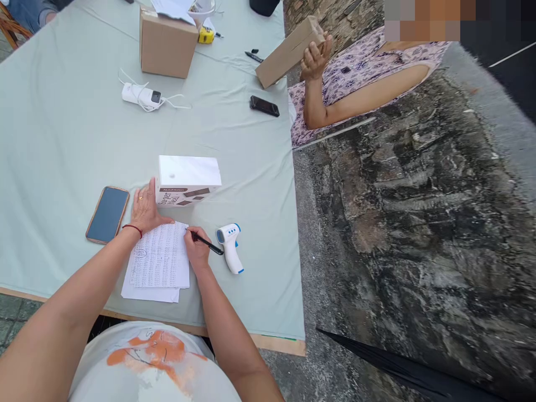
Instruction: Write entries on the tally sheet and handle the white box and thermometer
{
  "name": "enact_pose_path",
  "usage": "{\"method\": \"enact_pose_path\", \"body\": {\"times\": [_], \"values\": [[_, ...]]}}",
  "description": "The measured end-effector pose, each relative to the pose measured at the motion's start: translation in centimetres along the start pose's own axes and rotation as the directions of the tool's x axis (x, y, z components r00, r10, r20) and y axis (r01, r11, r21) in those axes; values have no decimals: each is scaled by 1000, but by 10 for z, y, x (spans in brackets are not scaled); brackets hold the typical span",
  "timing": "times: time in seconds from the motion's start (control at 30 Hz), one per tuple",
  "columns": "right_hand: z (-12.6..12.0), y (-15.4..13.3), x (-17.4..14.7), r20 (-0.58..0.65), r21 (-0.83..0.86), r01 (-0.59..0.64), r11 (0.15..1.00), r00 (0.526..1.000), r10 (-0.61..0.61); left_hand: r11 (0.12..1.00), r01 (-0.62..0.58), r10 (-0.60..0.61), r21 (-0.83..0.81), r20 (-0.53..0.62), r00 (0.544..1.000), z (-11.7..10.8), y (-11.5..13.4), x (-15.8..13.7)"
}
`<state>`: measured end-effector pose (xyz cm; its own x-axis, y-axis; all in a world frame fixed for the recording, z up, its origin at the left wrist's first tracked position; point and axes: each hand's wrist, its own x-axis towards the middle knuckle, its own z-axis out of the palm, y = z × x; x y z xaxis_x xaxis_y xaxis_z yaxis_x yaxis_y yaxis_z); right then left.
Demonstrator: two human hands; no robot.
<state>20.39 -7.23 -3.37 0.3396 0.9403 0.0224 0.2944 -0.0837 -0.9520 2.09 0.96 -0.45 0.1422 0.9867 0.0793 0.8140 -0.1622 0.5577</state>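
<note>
My left hand (145,209) lies spread, its fingers along the left side of a white box (189,171) and its thumb over the top of a printed sheet (161,257). In my right hand (198,251) is a black pen (207,243), its tip at the sheet's upper right corner. Rows of small print fill the page, and one spot at its left is circled. Another paper (146,295) sticks out beneath it. A white and blue infrared thermometer (229,247) lies just right of my right hand. Left of my left hand rests a smartphone (108,215) in a brown case.
Farther back stand a white device with a cable (140,96), a cardboard box (167,44) and a yellow tape measure (205,35). A dark phone (264,106) lies near the right table edge. There, another person's hand (316,57) holds a long carton (288,53).
</note>
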Motion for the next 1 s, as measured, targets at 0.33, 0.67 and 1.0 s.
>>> {"method": "enact_pose_path", "body": {"times": [0.33, 0.67, 1.0], "values": [[-3, 9, -2, -107, -82, 124, 989, 985, -132, 983, -119, 106, -140, -98, 989, 4, -16, 0], [-48, 38, -5, 274, -432, 564, 704, 826, -493, 971, -39, -12, -237, -210, 978, 4, -24, 0], [-68, 29, -8, 96, -579, 420, 699, 886, -453, 975, -27, -16, -219, -191, 982, -4, -21, 0]]}}
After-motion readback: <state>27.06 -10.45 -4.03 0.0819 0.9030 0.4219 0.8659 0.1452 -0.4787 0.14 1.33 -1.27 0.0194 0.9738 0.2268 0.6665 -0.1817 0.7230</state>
